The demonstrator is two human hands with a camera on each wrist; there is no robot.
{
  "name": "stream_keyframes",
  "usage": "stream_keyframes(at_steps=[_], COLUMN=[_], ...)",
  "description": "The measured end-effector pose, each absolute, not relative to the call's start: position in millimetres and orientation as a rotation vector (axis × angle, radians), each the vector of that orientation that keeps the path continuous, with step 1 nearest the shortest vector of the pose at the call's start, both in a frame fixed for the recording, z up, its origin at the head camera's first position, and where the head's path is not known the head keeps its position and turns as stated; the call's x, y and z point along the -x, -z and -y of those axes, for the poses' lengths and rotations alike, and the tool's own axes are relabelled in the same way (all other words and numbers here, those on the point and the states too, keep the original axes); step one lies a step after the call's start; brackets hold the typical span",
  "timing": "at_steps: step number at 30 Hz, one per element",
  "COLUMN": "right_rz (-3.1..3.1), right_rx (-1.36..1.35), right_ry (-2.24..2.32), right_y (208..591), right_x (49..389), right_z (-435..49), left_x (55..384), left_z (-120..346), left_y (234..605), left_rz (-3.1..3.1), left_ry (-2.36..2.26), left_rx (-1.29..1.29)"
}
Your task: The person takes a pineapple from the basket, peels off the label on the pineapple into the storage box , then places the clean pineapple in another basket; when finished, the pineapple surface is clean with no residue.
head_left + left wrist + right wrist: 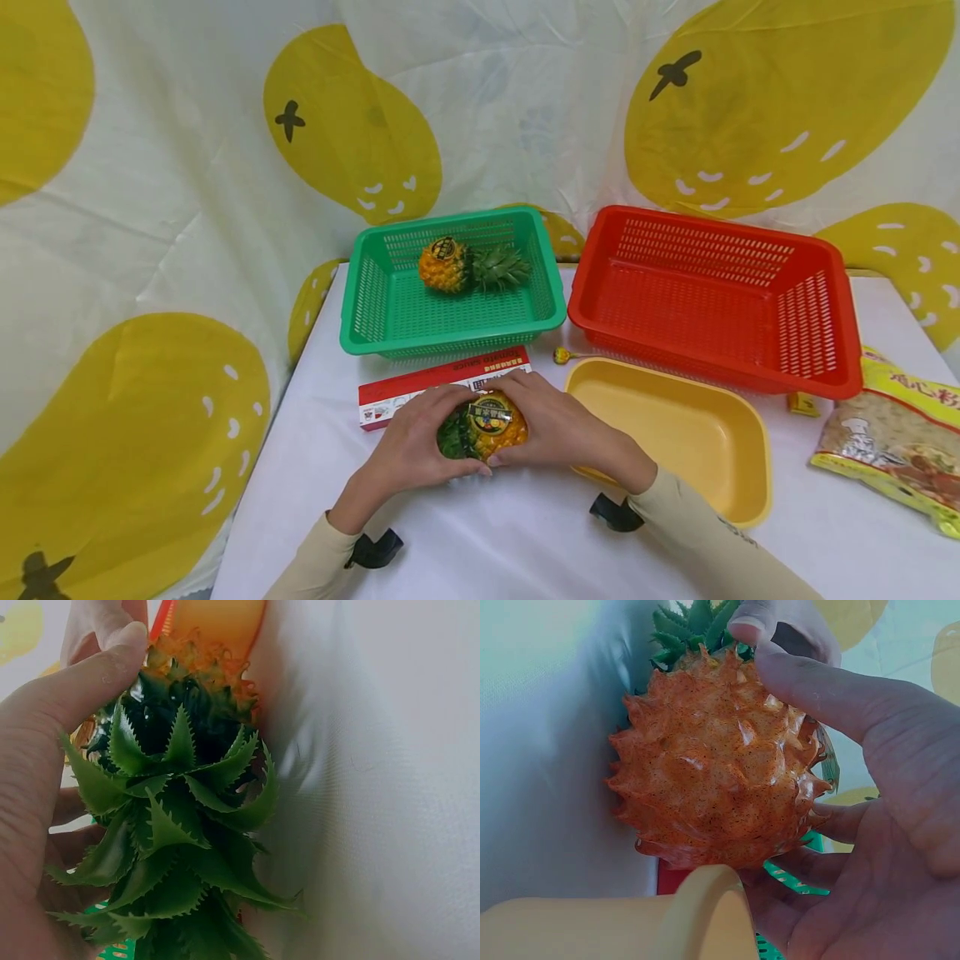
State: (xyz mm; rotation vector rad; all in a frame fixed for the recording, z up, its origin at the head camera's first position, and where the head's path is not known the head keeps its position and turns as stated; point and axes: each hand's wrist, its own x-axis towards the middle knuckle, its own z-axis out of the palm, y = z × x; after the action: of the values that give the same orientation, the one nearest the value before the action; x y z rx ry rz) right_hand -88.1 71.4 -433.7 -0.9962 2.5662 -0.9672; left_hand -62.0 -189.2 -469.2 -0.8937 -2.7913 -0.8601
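Between my two hands, a pineapple [510,431] lies on its side over the white table, its leafy crown to the left. My left hand [420,433] curls round the crown end; the left wrist view shows its thumb over the dark green neck, above the spiky leaves [180,832]. My right hand [558,425] holds the orange body [720,765] from the other side, thumb on top near the left thumb. A gold and black label [490,415] faces up. Just behind the hands lies a red and white tomato sauce box [420,392], partly covered by them.
A second pineapple [446,267] lies in the green basket [450,343] at the back. Right of it stand a red basket [712,362] and a yellow basin [759,467], close to my right forearm. A food bag [892,442] lies far right, a yellow packet [804,404] beside it.
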Motion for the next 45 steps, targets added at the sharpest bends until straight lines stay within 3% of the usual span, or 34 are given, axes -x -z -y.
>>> stream_keyframes(at_steps=[45], right_rz=[-2.787], right_rx=[0.931], right_ry=[1.192], right_y=[422.1], right_x=[85.7], right_z=[-65.1], left_x=[58.5], left_z=[185.5], left_y=[469.0], left_rz=[2.796], left_ry=[0.756], left_rx=[0.918])
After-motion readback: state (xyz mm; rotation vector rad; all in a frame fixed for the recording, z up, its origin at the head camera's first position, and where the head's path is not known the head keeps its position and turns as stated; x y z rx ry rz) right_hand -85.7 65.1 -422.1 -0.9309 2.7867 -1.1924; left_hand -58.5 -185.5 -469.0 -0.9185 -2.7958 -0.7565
